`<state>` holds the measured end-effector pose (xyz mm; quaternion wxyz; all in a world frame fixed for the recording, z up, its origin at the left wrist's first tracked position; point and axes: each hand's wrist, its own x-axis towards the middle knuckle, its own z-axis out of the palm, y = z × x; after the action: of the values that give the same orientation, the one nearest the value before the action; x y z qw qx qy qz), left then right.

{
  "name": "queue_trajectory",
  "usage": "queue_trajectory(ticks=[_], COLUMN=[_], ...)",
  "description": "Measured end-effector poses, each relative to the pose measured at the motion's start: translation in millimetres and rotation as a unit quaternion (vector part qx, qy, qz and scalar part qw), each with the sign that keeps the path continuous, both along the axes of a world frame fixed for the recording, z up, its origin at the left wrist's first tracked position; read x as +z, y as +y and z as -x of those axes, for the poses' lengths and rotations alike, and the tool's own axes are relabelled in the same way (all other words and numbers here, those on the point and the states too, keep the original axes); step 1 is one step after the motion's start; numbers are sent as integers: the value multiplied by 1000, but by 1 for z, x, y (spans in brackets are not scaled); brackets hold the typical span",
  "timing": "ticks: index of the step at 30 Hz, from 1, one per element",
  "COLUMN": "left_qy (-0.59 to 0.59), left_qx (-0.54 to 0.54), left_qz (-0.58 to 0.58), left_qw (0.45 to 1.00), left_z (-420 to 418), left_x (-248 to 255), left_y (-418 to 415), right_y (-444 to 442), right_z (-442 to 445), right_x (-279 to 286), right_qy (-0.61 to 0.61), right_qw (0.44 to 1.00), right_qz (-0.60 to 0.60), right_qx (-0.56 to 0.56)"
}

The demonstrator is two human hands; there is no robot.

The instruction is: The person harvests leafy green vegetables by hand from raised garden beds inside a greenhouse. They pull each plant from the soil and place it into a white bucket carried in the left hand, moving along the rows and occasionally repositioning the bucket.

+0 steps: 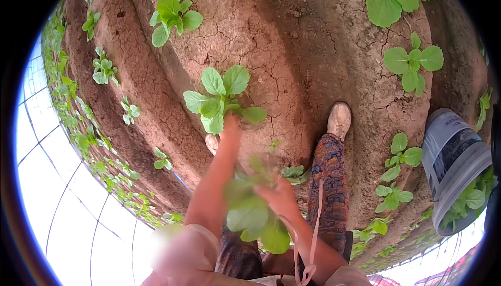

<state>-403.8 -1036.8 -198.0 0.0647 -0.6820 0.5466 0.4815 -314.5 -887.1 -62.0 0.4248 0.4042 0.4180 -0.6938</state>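
My left hand (230, 123) reaches down to the base of a leafy green seedling (215, 100) on the soil ridge. The seedling's broad leaves cover my fingertips, so their grip is hidden. Closer to my body, my right hand (278, 196) grips a bunch of pulled leafy seedlings (250, 211). This bunch is blurred, with its leaves hanging toward me and its thin stems near my fingers. A tiny sprout (274, 144) grows from the soil between my hands. Beside my right leg, some green leaves (295, 173) lie low against the ridge.
A grey plastic bucket (450, 145) with leafy greens inside leans at the right. More seedlings (413, 60) grow along the right ridge, others (170, 15) ahead. My shoes (339, 119) straddle the cracked soil ridge (250, 43). A pink cord (316, 223) dangles by my right forearm.
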Motion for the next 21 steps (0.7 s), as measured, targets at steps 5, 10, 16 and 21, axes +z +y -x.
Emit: queue_trajectory(ticks=[5,10,16,21], left_qy=[77,27,33,79], left_qx=[-132,-86,-141,-97], left_qz=[57,44,10,12], left_qw=[987,995,989,992], left_z=[-12,-3,-11,-14], left_x=[-16,-4,-13,-16], left_y=[-10,-2,-23,-24], right_y=[-2,0,0,-2], right_z=[-12,-6,0,-3], right_x=[-8,-6,-4,-7], right_qy=[44,16,9,17], right_qw=[999,1000,1000,1000], right_qz=[-9,3,11,0], right_qx=[15,-6,3,11])
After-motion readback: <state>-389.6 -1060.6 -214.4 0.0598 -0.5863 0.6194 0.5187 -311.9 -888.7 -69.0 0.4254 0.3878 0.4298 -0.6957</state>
